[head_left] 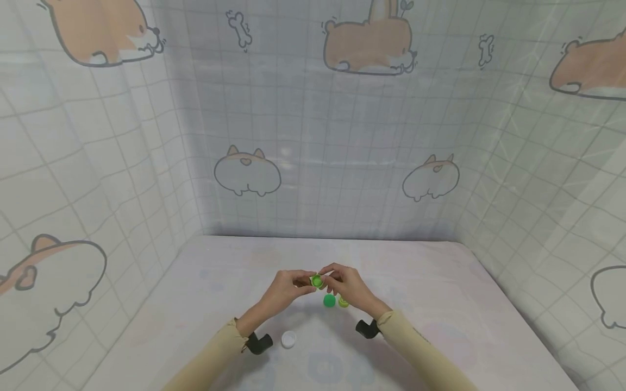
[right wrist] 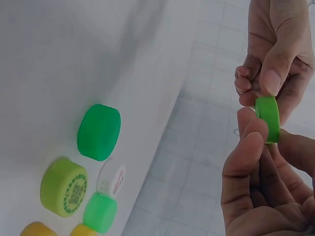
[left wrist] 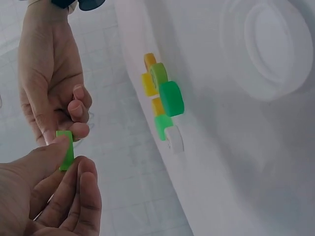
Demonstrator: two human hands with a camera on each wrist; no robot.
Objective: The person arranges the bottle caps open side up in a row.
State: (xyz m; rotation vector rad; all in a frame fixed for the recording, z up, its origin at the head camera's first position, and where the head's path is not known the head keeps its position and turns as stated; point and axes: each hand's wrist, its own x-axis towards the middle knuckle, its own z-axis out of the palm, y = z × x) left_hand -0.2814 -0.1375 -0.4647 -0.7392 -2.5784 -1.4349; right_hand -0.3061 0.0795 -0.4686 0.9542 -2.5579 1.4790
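A bright green bottle cap (head_left: 317, 281) with a ridged side is held up above the table between both hands. My left hand (head_left: 288, 286) pinches it with thumb and fingers from the left. From the other side my right hand (head_left: 348, 283) pinches the same cap; its thumb and index finger lie at the rim in the right wrist view. Below the hands, on the table, sit a darker green cap (right wrist: 99, 132) and a yellow-green cap (right wrist: 59, 189) with a printed code. Beyond them are a pale green cap (right wrist: 100, 213) and a white cap (right wrist: 111, 182).
A separate larger-looking white cap (head_left: 288, 339) lies nearer on the table (head_left: 220, 288), by the left forearm. Several yellow and orange caps (left wrist: 149, 84) sit among the green ones. Curtains (head_left: 332, 212) with a grid and dog drawings enclose the table at back and sides.
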